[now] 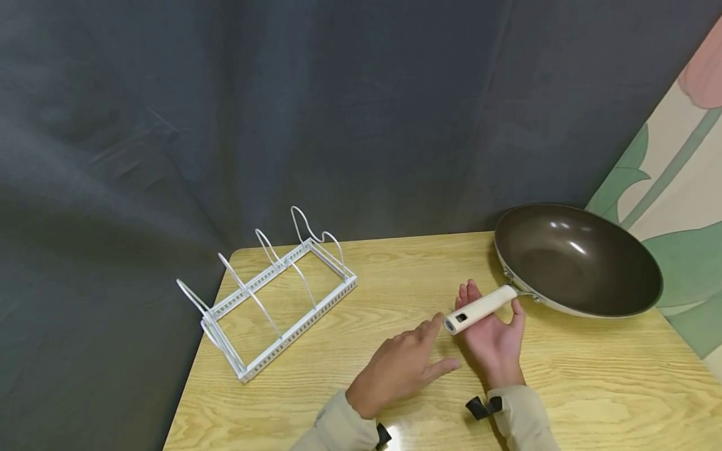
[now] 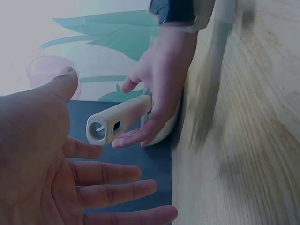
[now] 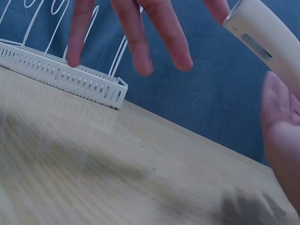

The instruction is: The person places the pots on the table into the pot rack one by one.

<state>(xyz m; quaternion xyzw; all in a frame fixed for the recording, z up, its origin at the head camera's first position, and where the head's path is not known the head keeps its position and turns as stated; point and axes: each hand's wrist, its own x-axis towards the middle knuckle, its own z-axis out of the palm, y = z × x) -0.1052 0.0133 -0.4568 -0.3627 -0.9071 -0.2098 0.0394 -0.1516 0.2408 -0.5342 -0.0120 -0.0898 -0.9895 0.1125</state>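
Note:
A wok with a dark brown inside and pale outside is at the right, its cream handle pointing toward the person. Palm up, my right hand lies beneath this handle, fingers extended and thumb apart on the other side. My left hand is spread just left of the handle's end, index fingertip right by it. In the left wrist view the handle shows its round hollow end and a slot, above the straight fingers of the right hand. The left hand holds nothing.
A white wire pan rack with several upright loops stands on the left of the wooden table. Behind the table hangs a dark cloth. A wall painted with flowers borders the right side, close to the wok.

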